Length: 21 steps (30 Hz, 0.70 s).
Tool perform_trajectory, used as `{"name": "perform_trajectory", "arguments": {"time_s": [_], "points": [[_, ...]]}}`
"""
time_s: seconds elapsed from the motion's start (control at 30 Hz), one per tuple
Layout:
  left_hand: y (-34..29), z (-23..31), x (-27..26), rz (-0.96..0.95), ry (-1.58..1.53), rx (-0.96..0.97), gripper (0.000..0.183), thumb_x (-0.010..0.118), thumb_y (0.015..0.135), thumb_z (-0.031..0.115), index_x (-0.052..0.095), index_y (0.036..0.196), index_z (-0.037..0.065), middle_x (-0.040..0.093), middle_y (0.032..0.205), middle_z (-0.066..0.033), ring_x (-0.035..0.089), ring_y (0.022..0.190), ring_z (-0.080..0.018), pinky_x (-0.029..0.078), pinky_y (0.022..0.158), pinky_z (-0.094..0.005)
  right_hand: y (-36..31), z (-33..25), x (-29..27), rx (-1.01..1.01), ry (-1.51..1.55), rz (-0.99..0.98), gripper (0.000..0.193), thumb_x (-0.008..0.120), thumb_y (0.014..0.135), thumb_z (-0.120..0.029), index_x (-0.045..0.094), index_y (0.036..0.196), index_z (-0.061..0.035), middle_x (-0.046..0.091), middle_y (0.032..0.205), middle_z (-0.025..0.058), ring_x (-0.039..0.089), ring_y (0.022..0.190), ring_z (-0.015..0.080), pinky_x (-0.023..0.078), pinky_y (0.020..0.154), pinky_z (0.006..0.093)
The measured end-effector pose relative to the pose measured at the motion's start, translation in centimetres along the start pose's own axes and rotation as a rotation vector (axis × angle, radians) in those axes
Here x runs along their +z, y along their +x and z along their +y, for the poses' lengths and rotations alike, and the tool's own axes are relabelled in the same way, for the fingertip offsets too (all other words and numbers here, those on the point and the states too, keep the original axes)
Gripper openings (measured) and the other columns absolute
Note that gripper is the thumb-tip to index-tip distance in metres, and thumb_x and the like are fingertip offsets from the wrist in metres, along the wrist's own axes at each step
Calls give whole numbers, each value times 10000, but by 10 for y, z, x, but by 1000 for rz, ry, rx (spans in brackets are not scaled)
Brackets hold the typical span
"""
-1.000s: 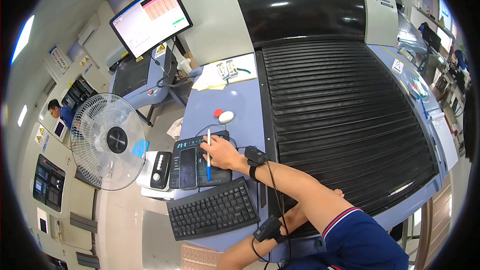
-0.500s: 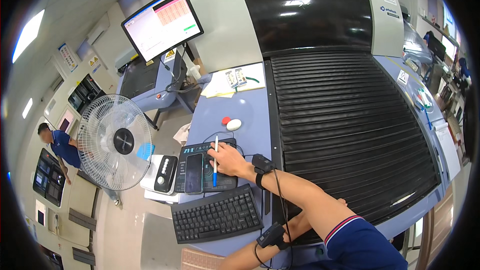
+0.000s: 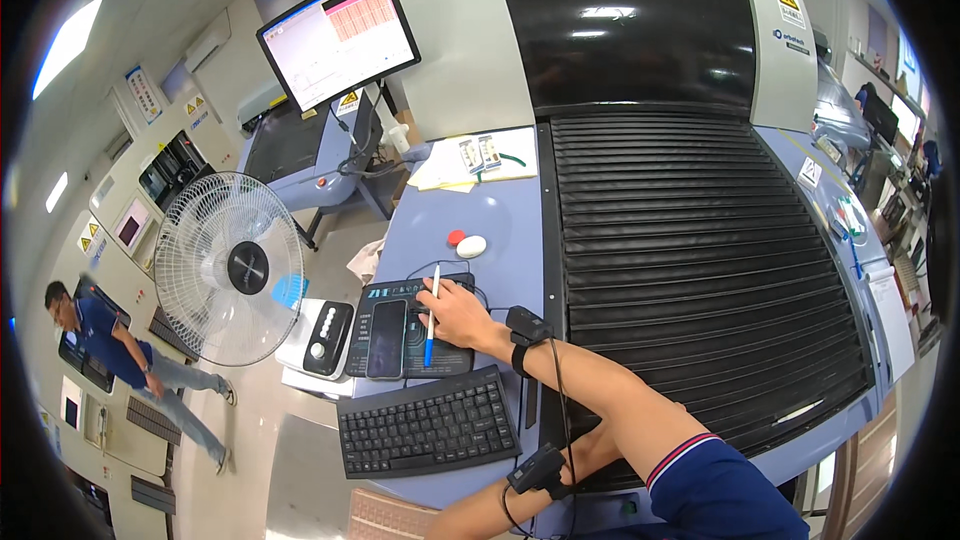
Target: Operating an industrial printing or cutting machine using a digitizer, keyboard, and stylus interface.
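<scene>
My right hand [image 3: 462, 316] reaches over a black mouse pad [image 3: 458, 360], a white marker pen with a blue end [image 3: 432, 315] held at its fingers. Whether something lies under the palm is hidden. Beside the pen a dark phone [image 3: 387, 339] lies on the pad. My left hand [image 3: 598, 450] is crossed beneath my right arm, near the black ribbed bed of the machine [image 3: 700, 270]. Most of its fingers are hidden there. Each wrist carries a small black strapped device with a cable.
A black keyboard [image 3: 428, 423] sits at the near edge of the blue table. A white-and-black control box [image 3: 327, 338] stands left of the pad. Further back are a white oval object [image 3: 471, 247], a red cap [image 3: 457, 237], papers [image 3: 450, 165], a monitor [image 3: 340, 38]. A fan [image 3: 230, 268] stands left.
The person beyond the fan has walked further into view, toward the lower left. The view has shifted slightly. My hands and the marker pen stay nearly in place.
</scene>
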<state>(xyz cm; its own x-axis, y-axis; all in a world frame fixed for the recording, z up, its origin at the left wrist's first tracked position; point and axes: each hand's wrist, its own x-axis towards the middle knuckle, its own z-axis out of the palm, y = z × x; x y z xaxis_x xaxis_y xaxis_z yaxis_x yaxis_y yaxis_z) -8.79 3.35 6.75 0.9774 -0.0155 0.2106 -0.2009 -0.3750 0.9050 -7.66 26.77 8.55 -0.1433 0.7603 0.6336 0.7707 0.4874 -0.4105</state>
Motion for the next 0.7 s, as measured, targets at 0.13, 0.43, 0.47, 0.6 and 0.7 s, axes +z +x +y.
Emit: {"name": "perform_trajectory", "arguments": {"time_s": [0.13,0.43,0.47,0.6,0.7], "points": [[-1,2,-2,-12,-14,0,431,488,1056,126,466,1472,11,535,1464,-130,497,1353,-221,360,1168,-338,-3,4,-5,34,11,-25,324,726,876,-215,598,1116,-38,596,1316,235,572,1215,404,508,1007,454],[-3,3,-10,19,21,-46,424,498,1052,127,478,1459,8,544,1449,-134,505,1341,-225,367,1159,-341,4,-6,5,62,59,24,325,757,804,-206,570,1007,-34,636,1129,215,590,1109,384,482,985,463],[0,5,-7,15,19,-42,424,499,1051,127,479,1457,8,546,1447,-134,506,1340,-226,368,1158,-341,2,-1,2,31,50,51,321,760,800,-195,568,999,-32,636,1130,219,589,1111,386,481,984,463],[5,5,1,3,6,-44,420,503,1049,127,484,1451,7,550,1441,-136,510,1335,-227,371,1154,-342,-4,2,-3,8,39,72,352,767,795,-172,586,1049,-9,622,1189,228,586,1125,392,471,1002,446],[3,6,-3,12,5,-52,418,507,1047,128,488,1447,6,553,1436,-137,513,1331,-229,373,1151,-343,-4,3,-3,29,55,61,344,765,797,-170,586,1039,-5,618,1200,235,584,1131,390,469,1005,451]]}}
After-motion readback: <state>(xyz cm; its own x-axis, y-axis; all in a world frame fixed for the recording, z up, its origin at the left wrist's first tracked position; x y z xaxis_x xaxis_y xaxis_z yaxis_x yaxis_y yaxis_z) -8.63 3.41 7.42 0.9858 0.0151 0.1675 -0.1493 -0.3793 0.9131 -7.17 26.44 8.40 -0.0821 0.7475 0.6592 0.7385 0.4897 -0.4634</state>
